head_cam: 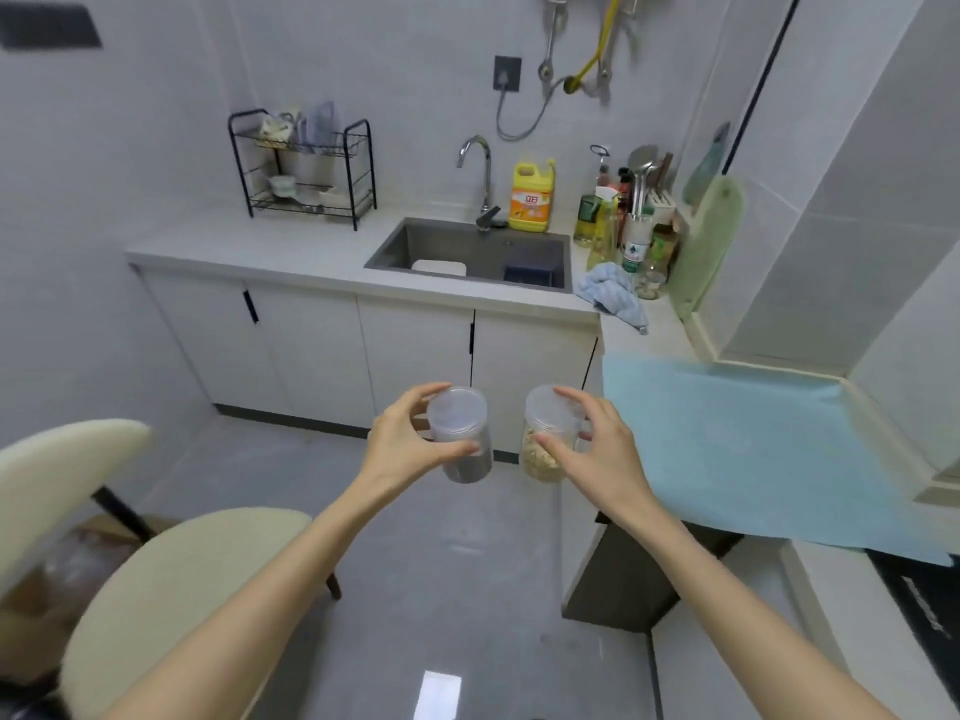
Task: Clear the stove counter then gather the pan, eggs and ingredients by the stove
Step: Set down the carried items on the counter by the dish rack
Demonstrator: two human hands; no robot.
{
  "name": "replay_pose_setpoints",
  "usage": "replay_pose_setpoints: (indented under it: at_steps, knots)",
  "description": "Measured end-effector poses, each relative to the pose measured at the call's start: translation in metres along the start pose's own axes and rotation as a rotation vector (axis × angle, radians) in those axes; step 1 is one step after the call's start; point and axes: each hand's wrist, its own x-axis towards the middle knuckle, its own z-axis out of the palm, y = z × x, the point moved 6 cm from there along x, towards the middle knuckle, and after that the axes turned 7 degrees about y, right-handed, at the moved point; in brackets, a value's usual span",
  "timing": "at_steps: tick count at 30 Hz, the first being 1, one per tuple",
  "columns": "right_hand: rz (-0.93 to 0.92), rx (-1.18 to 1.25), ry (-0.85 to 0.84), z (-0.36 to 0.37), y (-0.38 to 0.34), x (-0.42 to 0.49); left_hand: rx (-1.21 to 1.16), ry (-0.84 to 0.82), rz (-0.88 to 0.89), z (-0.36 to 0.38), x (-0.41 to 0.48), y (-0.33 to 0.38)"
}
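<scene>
While both arms stretch out over the grey floor, the left hand [410, 439] grasps a clear jar of dark contents [465, 454], thumb and fingers curled round its lidded top. The right hand [597, 449] clasps a matching jar of pale flakes [543, 454] the same way. The jars hang in the air side by side, near but not touching, the dark one at nine o'clock of the pale one.

From the hands, the sink [395, 246] lies at twelve o'clock, with a yellow detergent bottle [530, 197] behind it. A black wire rack [304, 168] stands at eleven o'clock. A crumpled blue cloth [613, 293] sits at one o'clock, a blue mat [753, 449] covers the counter at three, and the black stove edge [924, 610] shows at four. A cream chair [171, 579] stands at seven o'clock.
</scene>
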Motion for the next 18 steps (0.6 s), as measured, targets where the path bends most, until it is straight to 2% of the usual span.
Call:
replay_pose_setpoints:
  at_steps: [18]
  knots:
    - [-0.235,0.132,-0.335,0.250,-0.042,0.343,0.051,0.447,-0.186,-0.121,0.295,-0.102]
